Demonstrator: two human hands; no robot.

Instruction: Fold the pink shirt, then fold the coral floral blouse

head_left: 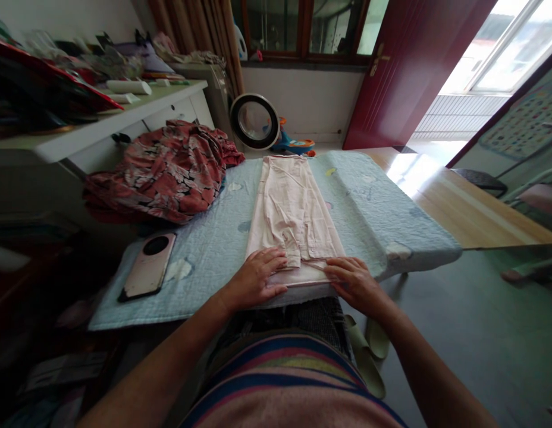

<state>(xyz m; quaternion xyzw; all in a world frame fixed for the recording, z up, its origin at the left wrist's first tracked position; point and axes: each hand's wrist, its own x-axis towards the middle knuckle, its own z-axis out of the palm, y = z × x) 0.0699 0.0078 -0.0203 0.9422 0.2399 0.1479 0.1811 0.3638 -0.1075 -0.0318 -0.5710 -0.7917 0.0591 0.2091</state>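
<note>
— What are the hands doing?

— The left hand [258, 274] lies flat, fingers spread, on the near end of the long folded pale pink cloth [290, 208]. The right hand [353, 282] lies flat on that end too. Neither one grips it.

— Where is the cloth?

— In the middle of the light blue quilted surface [369, 208]. A crumpled red flowery cloth [164, 169] sits to the left, and a pink phone [148, 267] lies nearer.
</note>
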